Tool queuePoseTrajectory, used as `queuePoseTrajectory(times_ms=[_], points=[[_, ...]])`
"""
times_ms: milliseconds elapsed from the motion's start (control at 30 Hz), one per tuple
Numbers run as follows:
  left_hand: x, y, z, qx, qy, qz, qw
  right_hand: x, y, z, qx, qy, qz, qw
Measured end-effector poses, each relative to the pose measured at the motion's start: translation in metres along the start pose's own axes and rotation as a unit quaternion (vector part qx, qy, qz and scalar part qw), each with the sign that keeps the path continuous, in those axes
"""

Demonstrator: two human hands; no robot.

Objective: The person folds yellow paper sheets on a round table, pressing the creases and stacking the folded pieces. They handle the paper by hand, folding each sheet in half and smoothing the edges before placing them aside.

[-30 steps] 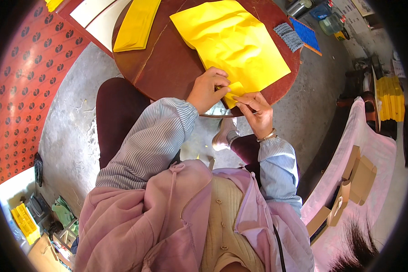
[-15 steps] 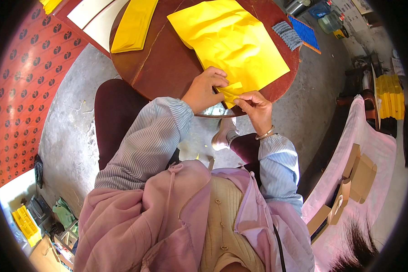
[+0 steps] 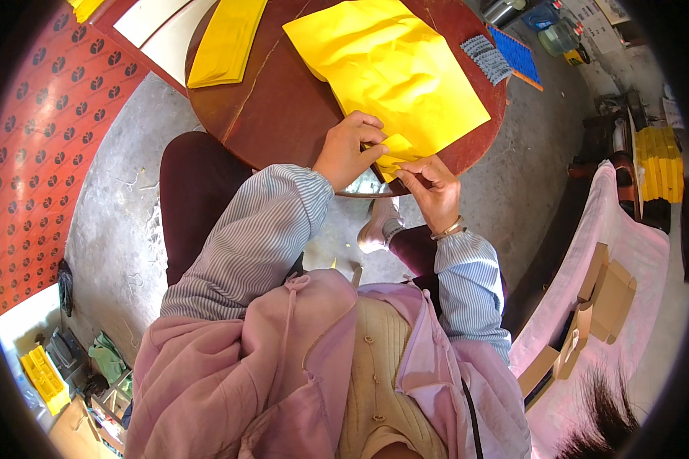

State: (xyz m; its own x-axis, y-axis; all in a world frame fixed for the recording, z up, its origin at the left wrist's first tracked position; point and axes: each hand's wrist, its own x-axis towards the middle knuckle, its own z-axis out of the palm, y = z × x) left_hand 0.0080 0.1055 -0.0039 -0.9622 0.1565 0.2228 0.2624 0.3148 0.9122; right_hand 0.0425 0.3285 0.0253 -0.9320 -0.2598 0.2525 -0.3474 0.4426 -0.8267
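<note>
A large yellow paper sheet point(image 3: 386, 69) lies on a round dark-brown table point(image 3: 283, 107). Its near corner is folded up at the table's edge. My left hand point(image 3: 348, 149) presses down on that folded corner with the fingers curled over it. My right hand point(image 3: 430, 191) pinches the same corner from the near side, thumb and fingers closed on the paper. A second, folded yellow sheet point(image 3: 226, 42) lies at the table's far left, away from both hands.
A blue board with a grey strip point(image 3: 501, 55) lies at the table's far right edge. A dark stool point(image 3: 191, 191) stands under the table at left. A pink cloth with cardboard boxes point(image 3: 605, 291) is at right. Red patterned flooring point(image 3: 46, 130) runs along the left.
Both hands stay on the folded corner. The right hand's fingers have shifted slightly along the fold. The sheet itself has not moved.
</note>
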Motion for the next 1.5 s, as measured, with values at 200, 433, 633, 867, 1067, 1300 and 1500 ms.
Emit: queuePoseTrajectory(times_ms=[200,433,633,867,1067,1300,1500], points=[[0.000,0.001,-0.002,-0.004,-0.004,-0.002,1.000,0.000,0.010,0.005,0.124,0.018,0.088,0.988],[-0.003,0.004,0.003,0.000,0.016,0.016,1.000,0.001,0.016,0.006,0.164,0.003,0.099,0.981],[-0.006,0.014,0.007,-0.007,0.039,-0.004,0.999,0.038,0.046,-0.051,0.137,0.126,0.048,0.981],[-0.008,0.023,0.011,-0.022,0.038,-0.013,0.999,0.211,0.192,-0.160,-0.337,0.226,0.033,0.914],[-0.006,0.028,0.007,-0.020,0.027,-0.008,0.999,0.251,0.260,-0.171,-0.536,0.224,0.130,0.804],[-0.006,0.024,0.008,-0.017,0.041,0.007,0.999,0.225,0.187,-0.167,-0.341,0.238,0.083,0.906],[-0.004,0.017,0.007,-0.006,0.036,0.006,0.999,0.048,0.022,-0.072,-0.005,-0.109,-0.061,0.992]])
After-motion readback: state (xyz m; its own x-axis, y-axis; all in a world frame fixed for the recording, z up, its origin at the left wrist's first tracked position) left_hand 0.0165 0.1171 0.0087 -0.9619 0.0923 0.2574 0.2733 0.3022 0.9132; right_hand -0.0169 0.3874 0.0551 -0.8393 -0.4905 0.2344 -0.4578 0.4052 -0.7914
